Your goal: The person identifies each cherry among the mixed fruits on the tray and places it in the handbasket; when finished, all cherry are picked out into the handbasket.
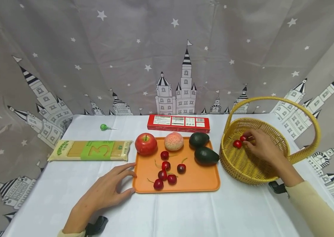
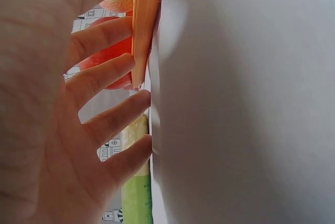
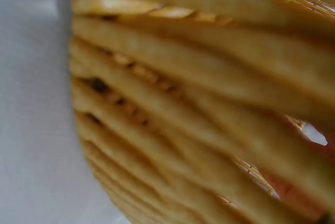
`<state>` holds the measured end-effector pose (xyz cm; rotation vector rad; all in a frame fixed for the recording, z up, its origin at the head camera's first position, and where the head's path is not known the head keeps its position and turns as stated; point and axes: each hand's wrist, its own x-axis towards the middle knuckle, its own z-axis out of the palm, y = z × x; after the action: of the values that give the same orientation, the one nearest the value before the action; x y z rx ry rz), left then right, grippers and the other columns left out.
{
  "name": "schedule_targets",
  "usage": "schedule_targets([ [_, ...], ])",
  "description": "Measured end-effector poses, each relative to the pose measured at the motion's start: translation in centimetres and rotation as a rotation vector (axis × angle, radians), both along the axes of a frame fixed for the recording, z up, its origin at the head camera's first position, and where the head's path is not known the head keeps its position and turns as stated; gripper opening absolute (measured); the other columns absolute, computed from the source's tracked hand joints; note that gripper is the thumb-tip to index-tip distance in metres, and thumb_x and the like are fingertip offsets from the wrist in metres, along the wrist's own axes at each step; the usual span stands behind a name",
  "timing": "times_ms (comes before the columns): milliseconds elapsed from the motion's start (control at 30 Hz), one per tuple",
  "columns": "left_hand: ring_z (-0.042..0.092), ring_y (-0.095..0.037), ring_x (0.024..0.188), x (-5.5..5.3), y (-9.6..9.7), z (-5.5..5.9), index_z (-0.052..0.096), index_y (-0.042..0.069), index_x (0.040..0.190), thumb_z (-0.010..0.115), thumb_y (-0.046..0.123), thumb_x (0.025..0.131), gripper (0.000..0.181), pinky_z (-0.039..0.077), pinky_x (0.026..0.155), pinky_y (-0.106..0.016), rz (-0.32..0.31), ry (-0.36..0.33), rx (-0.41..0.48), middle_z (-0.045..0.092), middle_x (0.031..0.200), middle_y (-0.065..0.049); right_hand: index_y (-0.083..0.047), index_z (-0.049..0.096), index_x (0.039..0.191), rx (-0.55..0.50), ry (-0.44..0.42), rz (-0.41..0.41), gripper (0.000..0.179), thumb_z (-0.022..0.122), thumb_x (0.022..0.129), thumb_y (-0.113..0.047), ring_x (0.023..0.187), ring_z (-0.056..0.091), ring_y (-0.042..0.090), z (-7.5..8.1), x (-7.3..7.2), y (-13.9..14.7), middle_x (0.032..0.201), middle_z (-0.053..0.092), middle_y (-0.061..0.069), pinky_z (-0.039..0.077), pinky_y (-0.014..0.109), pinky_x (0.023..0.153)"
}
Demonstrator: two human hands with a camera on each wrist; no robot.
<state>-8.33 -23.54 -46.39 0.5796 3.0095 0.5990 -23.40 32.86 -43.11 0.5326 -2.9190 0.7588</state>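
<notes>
Left of the tray, the packet bears a large number 3 on its green band; its green lettering is too small to read. Behind the tray, the red box shows a barcode and illegible fine print.

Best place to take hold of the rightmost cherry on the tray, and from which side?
Probably pinch the round, dark red body of the cherry, coming down from above on the near right side. Its stem leans away toward the avocados, and the other cherries lie to its left, while bare tray on the near right leaves finger room.
</notes>
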Motion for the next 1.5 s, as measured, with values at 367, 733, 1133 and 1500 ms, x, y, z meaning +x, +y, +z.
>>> schedule_targets([
  [367,0.055,-0.031,0.146,0.0,0.2,0.2,0.07,0.034,0.122,0.085,0.045,0.091,0.037,0.052,0.113,-0.058,-0.006,0.016,0.007,0.056,0.16,0.0,0.006,0.064,0.126,0.018,-0.026,0.016,0.031,0.075,0.098,-0.001,0.112,0.068,0.049,0.0,-0.2,0.5,0.119,0.069,0.028,0.057,0.066,0.097],
  [733,0.055,-0.031,0.145,0.1,0.0,0.1,0.069,0.034,0.121,0.085,0.044,0.091,0.036,0.053,0.112,-0.058,-0.008,0.02,0.009,0.056,0.159,-0.001,0.005,0.066,0.125,0.042,0.029,0.046,0.029,0.074,0.098,0.0,0.108,0.07,0.05,-0.4,-0.2,0.1,0.119,0.068,0.03,0.061,0.064,0.091],
  [1133,0.055,-0.032,0.145,0.2,0.1,0.1,0.069,0.034,0.121,0.085,0.044,0.09,0.036,0.053,0.112,-0.059,-0.004,0.012,0.007,0.056,0.159,-0.001,0.005,0.064,0.135,-0.005,0.097,-0.033,0.036,0.073,0.102,-0.008,0.111,0.066,0.048,0.8,0.8,-0.1,0.125,0.066,0.03,0.058,0.066,0.092],
  [1500,0.058,-0.031,0.143,0.1,0.1,0.2,0.07,0.034,0.118,0.085,0.047,0.089,0.035,0.052,0.113,-0.06,0.003,0.034,-0.023,0.059,0.157,-0.001,0.002,0.067,0.133,-0.079,0.194,0.002,0.036,0.076,0.1,-0.01,0.107,0.07,0.043,2.5,2.9,-2.8,0.124,0.07,0.024,0.064,0.059,0.083],
])
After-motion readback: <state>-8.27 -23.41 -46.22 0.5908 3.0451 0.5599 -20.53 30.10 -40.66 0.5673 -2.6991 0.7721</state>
